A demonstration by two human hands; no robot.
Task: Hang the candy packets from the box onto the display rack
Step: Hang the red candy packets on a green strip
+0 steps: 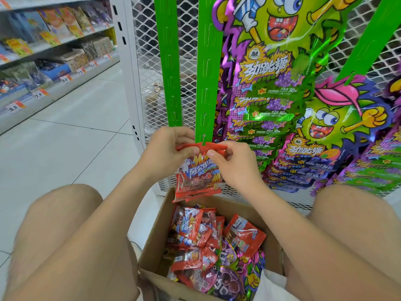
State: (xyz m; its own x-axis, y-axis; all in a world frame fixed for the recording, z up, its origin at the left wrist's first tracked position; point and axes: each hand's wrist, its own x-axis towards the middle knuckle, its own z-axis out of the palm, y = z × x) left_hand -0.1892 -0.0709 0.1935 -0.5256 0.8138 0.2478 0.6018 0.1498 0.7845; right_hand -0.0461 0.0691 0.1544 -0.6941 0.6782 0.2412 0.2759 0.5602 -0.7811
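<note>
Both hands were pinching the red top edge of a small bunch of red candy packets (198, 178): left hand (171, 146) on one side, right hand (234, 164) on the other. They held it right at the bottom end of a green hanging strip (207, 83) on the white mesh rack (147, 61). The front packet's blue label started with "阿尔", and the rest was hidden by the fingers. More red packets (195, 233) sat in the cardboard box (156, 231) below, mixed with purple ones. The neighbouring strip was loaded with purple-green packets (267, 88) reading "劲跳糖", "葡萄味", "青苹果味" and "30克". Shelf price tags (13, 107) on the left said 9.9, 7.9 and 8.8.
</note>
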